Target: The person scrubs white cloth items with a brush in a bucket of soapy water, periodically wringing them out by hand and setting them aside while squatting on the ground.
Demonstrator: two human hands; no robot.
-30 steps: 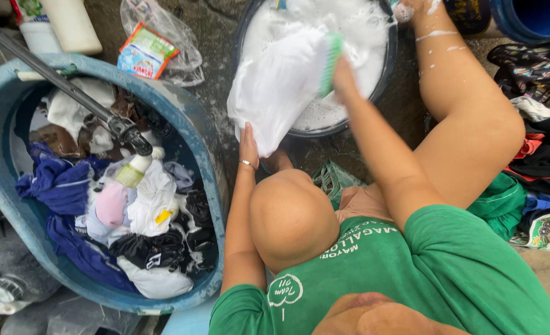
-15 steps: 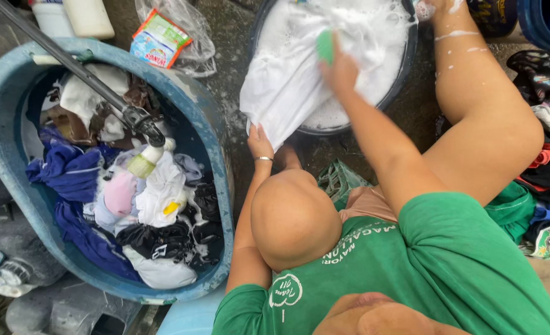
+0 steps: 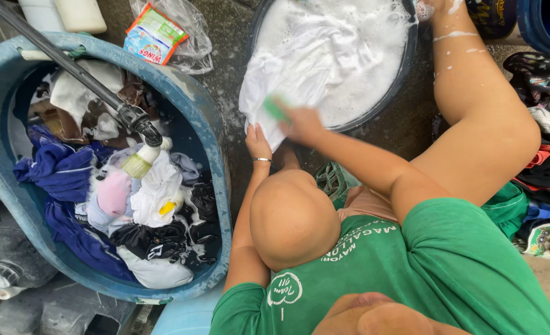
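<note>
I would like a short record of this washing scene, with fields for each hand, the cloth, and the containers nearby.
Left hand: left hand pins the lower edge of the white cloth
Right hand: right hand grips a green scrub brush on the cloth
Cloth: wet, draped over the rim of the dark basin
Dark basin: full of white suds
Blue tub: holds mixed clothes in water
Detergent sachet: on the ground

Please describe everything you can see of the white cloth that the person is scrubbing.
The white cloth looks like thin, wet fabric, crumpled in folds. It hangs over the rim of the dark round basin of soapy foam. The left hand holds its lower edge. The right hand presses a green brush on it.
</note>
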